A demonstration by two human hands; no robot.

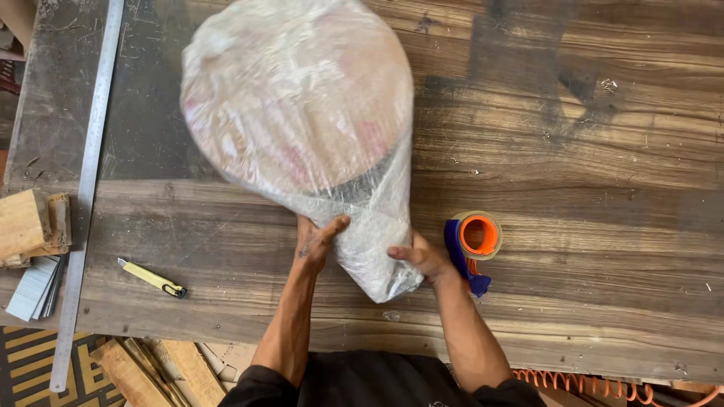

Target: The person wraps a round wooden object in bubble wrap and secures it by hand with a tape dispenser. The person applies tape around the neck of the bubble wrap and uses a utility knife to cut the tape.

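A large round object wrapped in clear plastic film (pixel 298 98) lies on the wooden table (pixel 588 151), its narrow wrapped end pointing toward me. My left hand (pixel 315 241) grips the left side of that narrow end. On the right side of the same end my right hand (pixel 424 256) presses against the film. The wrap is bunched and wrinkled between the two hands.
A tape dispenser with an orange core and blue handle (pixel 473 245) sits just right of my right hand. A yellow utility knife (pixel 153 278) lies at the left, a long steel ruler (pixel 84 196) beside it. Wood blocks (pixel 30 224) sit at the left edge.
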